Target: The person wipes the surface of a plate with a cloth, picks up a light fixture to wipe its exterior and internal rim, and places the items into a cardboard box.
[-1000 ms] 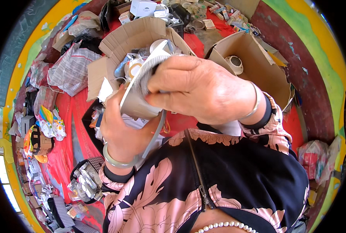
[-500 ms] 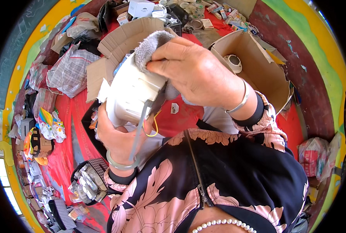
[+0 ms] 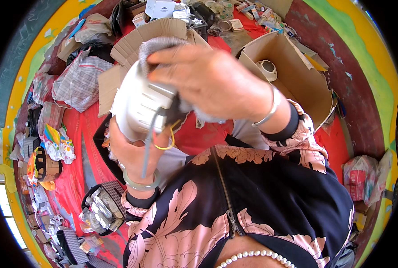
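My left hand is closed round the lower side of a white, round plastic housing with slots in its side. A grey cable and a looped yellow wire hang from it over my left wrist. My right hand, blurred by motion, grips a grey cloth and holds it against the housing's upper edge. The fingertips of that hand are partly hidden by the cloth. The housing is tilted, and its far face is turned out of sight.
An open cardboard box at the right holds a similar white round part. Another open carton stands behind my hands. Bags and a black case of small parts lie at the left on red sheeting.
The housing has shifted a little left and turned in my left hand. My right hand has moved left along its upper edge with the cloth.
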Motion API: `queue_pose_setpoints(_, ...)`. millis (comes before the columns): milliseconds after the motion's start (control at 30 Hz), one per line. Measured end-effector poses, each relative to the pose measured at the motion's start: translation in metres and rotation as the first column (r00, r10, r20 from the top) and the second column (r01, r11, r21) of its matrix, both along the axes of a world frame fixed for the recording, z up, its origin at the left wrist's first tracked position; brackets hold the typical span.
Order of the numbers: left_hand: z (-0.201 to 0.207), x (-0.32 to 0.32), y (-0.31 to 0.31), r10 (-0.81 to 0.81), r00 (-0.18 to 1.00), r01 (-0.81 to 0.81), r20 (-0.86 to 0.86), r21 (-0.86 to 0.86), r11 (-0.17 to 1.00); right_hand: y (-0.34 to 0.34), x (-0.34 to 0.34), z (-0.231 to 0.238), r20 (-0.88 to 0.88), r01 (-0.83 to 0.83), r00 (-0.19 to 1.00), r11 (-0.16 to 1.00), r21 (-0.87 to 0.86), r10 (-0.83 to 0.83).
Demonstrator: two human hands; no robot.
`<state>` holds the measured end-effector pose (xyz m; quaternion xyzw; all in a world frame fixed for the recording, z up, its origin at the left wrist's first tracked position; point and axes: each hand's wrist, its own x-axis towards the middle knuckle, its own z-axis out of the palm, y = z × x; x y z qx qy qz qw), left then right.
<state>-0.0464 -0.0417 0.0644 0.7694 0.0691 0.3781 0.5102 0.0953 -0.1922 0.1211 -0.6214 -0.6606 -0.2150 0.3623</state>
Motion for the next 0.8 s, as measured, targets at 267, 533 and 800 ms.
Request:
queue_pose_setpoints(267,-0.021,0.004,0.028,-0.054,0.996,0.08,0.067,-0.494,0.866,-0.036,0.019,-0.011,-0.5,0.175,0.83,0.967,-0.187,-0.247)
queue_pose_setpoints(533,-0.028,0.015,0.029,-0.182,0.971,0.237,0.154,-0.715,0.658,0.005,0.003,-0.014,-0.258,0.169,0.961,0.952,0.257,-0.101)
queue_pose_setpoints(800,-0.032,0.016,0.02,-0.094,0.973,0.223,0.213,-0.733,0.643,0.016,-0.013,-0.056,0.078,0.233,0.97,0.971,-0.046,-0.229)
